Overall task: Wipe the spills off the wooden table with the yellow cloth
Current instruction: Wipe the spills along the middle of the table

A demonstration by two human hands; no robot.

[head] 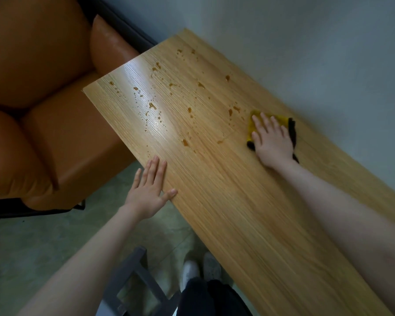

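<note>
Yellow cloth lies right of centre on the wooden table, pressed under the right hand, fingers straight; brown spills dot upper centre; left hand flat on the table's edge, fingers straight

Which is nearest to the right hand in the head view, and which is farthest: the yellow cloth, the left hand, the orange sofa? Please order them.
1. The yellow cloth: directly under the right hand, which presses it flat.
2. The left hand: at the near edge of the wooden table.
3. The orange sofa: beyond the table's left end.
</note>
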